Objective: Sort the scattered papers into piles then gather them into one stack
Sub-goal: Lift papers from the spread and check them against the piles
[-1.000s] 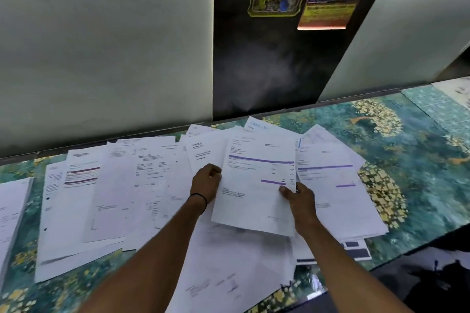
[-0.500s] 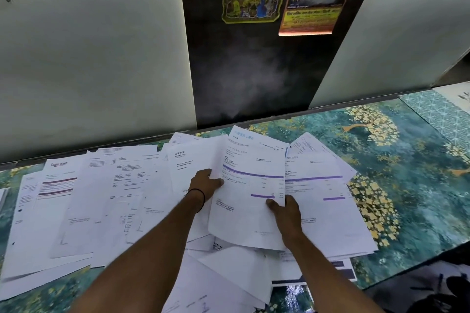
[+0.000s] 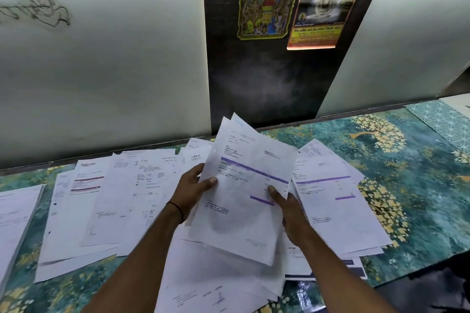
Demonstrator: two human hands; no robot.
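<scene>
- Head view: against half a second ago, the purple-barred sheets (image 3: pixel 244 201) have come up off the spread. Their far corner now rises past the table's (image 3: pixel 419 185) back edge, in front of the dark wall panel (image 3: pixel 254 79).
- My left hand (image 3: pixel 193 190) pinches their left edge, thumb on the printed face. My right hand (image 3: pixel 287 211) grasps the right edge the same way. At least two sheets are in the grip.
- The sheets hang between the hands, long axis running near to far, the far end leaning a little left.
- A pile with the same purple bars (image 3: pixel 335 201) lies just right of the right hand, which is the nearer one. I judge that the drop point, a short carry rightward.
- Other scattered papers (image 3: pixel 114 198) lie to the left and the near loose sheets (image 3: pixel 216 279) lie under my forearms, all unsorted.
</scene>
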